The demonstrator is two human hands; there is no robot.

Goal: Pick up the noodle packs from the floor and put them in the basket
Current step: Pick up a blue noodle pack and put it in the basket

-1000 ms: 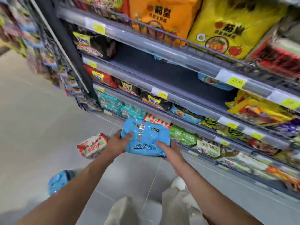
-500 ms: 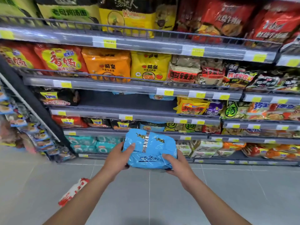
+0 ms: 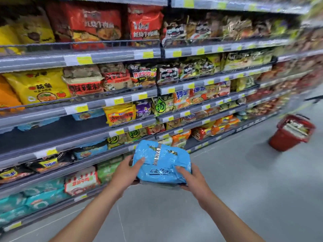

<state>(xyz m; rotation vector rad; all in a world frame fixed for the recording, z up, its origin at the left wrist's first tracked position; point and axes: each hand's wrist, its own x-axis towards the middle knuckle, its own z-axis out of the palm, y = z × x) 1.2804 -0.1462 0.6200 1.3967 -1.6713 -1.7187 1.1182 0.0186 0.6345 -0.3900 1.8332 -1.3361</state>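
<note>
Blue noodle pack [image 3: 161, 163] between left hand [image 3: 125, 171] and right hand [image 3: 194, 179], fingers clasped around its sides, forearms outstretched.

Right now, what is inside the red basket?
The red basket stands on the floor by the shelves, apart from the blue noodle pack held in both hands. Packaged goods show at its top; blur hides what they are and anything underneath.
</note>
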